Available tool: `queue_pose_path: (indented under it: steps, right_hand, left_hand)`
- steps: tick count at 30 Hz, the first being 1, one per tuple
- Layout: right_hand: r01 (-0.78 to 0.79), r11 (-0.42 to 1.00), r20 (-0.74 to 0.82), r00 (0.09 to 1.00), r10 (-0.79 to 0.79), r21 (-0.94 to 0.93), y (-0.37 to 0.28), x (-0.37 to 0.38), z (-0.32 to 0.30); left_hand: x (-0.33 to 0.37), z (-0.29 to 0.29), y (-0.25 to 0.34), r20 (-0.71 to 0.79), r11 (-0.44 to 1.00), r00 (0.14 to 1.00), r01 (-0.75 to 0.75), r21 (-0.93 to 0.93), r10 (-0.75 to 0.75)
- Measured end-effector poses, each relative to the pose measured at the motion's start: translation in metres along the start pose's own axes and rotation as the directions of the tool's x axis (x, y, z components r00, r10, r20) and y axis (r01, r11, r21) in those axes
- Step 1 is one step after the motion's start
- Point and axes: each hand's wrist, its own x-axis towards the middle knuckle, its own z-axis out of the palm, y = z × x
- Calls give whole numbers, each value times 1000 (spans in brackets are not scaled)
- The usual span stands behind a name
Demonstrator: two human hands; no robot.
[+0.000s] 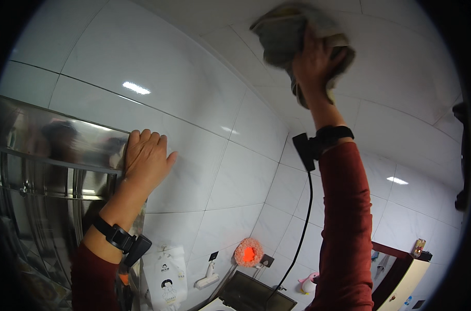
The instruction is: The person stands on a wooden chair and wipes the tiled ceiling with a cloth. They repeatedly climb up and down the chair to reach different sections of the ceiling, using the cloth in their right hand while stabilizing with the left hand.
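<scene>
Overhead, my right hand point(315, 66) presses a grey-green cloth point(281, 44) flat against the white ceiling panels point(390, 67). The cloth is bunched around the fingers, and both are a little blurred; part of the fingers is hidden in its folds. My left hand point(150, 160) grips the end of a shiny stainless steel cabinet point(64, 137) at the left, fingers bent over its corner and thumb sticking out to the right. Each wrist wears a black strap with a small black device, and a black cable hangs down from the right one.
White tiled walls point(240, 171) meet the ceiling. Below hang a white printed bag point(165, 277), a white brush point(208, 276) and a pink fluffy ring point(249, 252) with a glowing orange centre. A dark panel point(256, 290) stands beneath; a cream cabinet point(403, 282) is lower right.
</scene>
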Motion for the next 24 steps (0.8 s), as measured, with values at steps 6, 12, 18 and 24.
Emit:
queue_pose_path:
  steps: [6,12,18,24]
  right_hand:
    - [349,916,751,654,-87,-198,-10,-10,25]
    - [-44,999,75,996,44,-3,-7,-9,19]
    - [224,973,458,872,-175,-55,-27,-26,7]
    - [-247,967,-48,967,250,64,-18,-4,31]
  left_hand:
    - [-1,-4,0,66,1000,998,15,-9,-15]
    - [-4,1,-4,27,1000,999,-22,2,22]
    - [-3,-1,-3,48,1000,999,-26,10,26]
    - [-4,3,-4,60,1000,998,3,23,-5]
